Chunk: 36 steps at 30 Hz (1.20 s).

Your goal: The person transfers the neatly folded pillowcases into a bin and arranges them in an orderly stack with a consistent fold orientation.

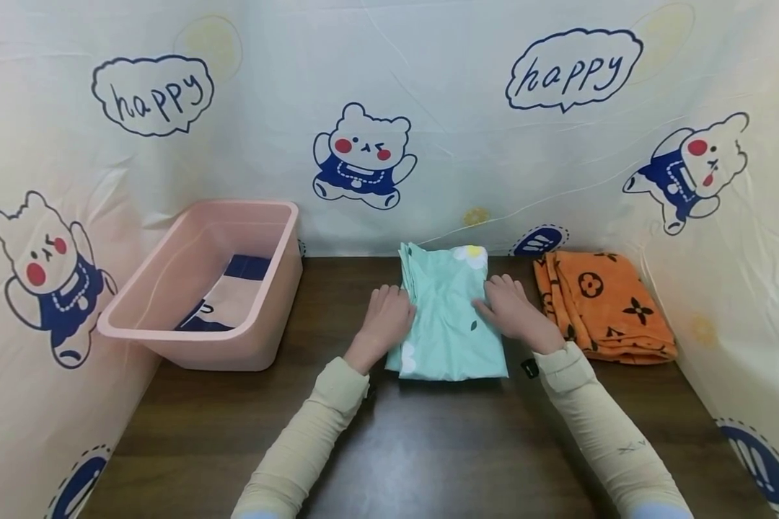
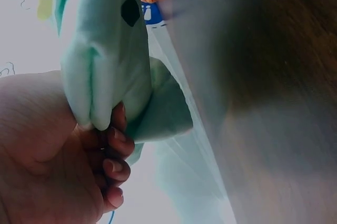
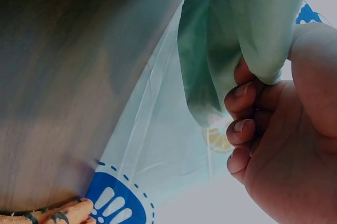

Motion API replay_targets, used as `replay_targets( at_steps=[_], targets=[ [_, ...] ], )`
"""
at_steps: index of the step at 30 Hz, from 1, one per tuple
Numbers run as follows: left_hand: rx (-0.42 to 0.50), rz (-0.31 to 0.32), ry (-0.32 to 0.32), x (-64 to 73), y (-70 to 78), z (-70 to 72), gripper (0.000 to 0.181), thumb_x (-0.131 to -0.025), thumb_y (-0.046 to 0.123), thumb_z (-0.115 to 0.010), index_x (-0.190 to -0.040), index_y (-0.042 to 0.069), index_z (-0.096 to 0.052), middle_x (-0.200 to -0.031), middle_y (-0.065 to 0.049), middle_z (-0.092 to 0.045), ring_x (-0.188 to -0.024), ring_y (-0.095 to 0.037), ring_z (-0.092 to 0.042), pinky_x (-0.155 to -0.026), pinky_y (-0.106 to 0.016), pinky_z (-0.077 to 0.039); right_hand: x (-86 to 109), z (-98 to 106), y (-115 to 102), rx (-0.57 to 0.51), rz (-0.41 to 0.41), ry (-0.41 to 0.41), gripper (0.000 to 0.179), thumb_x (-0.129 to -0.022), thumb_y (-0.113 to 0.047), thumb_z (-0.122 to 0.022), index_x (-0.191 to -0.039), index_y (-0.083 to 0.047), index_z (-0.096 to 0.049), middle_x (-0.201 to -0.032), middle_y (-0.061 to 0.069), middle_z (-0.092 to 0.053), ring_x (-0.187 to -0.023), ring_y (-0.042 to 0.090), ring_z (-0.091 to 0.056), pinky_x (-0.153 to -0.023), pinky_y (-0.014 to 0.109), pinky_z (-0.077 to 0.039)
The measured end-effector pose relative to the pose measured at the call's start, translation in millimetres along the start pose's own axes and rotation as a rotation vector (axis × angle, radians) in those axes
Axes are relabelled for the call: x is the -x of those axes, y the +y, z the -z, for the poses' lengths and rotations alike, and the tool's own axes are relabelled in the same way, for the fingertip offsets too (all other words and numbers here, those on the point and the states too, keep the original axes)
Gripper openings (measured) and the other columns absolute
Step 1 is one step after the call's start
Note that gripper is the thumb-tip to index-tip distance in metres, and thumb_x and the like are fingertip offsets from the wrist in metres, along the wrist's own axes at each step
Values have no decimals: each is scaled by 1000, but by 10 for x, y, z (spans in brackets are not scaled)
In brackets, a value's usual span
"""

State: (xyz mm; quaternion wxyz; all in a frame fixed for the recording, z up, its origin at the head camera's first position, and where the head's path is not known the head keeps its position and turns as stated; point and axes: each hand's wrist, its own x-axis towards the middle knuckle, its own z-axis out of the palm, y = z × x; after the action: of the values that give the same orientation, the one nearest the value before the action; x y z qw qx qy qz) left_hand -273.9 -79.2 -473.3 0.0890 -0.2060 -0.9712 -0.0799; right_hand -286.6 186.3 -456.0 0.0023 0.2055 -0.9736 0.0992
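Observation:
A folded mint-green cloth (image 1: 454,317) with white daisies and small dark leaves is at the middle of the wooden table, a shadow under its near edge. My left hand (image 1: 389,317) grips its left side. In the left wrist view, the curled fingers (image 2: 118,142) and thumb pinch the folded layers. My right hand (image 1: 514,310) grips the opposite side, thumb over the top. The right wrist view shows its curled fingers (image 3: 242,98) under the cloth's edge (image 3: 263,29). Loose layers hang beyond the fingers in both wrist views.
On the left stands a pink plastic tub (image 1: 197,335) with a folded navy and beige cloth (image 1: 234,292) inside. A folded orange cloth (image 1: 613,306) with black motifs lies at the right. A printed sheet (image 1: 461,158) walls the back and sides of the table (image 1: 402,461).

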Motion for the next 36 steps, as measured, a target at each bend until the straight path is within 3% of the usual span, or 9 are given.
replay_targets(
  at_steps=[11,17,36],
  targets=[
    [-1,-6,55,87,-94,15,34,-104,22,-54,-77,2,-60,-74,-10,-54,-70,-25,-44,-70,-36,-37,-28,-67,-72,-37,25,13,32,-105,-31,-55,-98,0,-56,-84,9,-46,-84,28,-39,-75,39,-29],
    [21,6,36,90,-144,59,33,-105,23,-53,-85,-1,-63,-80,-13,-56,-76,-28,-46,-75,-38,-38,-48,-57,-117,-46,39,28,31,-105,-30,-55,-98,0,-56,-83,9,-46,-83,28,-39,-75,38,-29],
    [22,5,41,186,-236,161,33,-104,22,-55,-77,3,-59,-79,-12,-57,-75,-27,-47,-73,-37,-38,-33,-162,-248,-86,47,34,31,-104,-31,-56,-91,-4,-53,-80,7,-43,-81,26,-37,-74,37,-27]
  ],
)
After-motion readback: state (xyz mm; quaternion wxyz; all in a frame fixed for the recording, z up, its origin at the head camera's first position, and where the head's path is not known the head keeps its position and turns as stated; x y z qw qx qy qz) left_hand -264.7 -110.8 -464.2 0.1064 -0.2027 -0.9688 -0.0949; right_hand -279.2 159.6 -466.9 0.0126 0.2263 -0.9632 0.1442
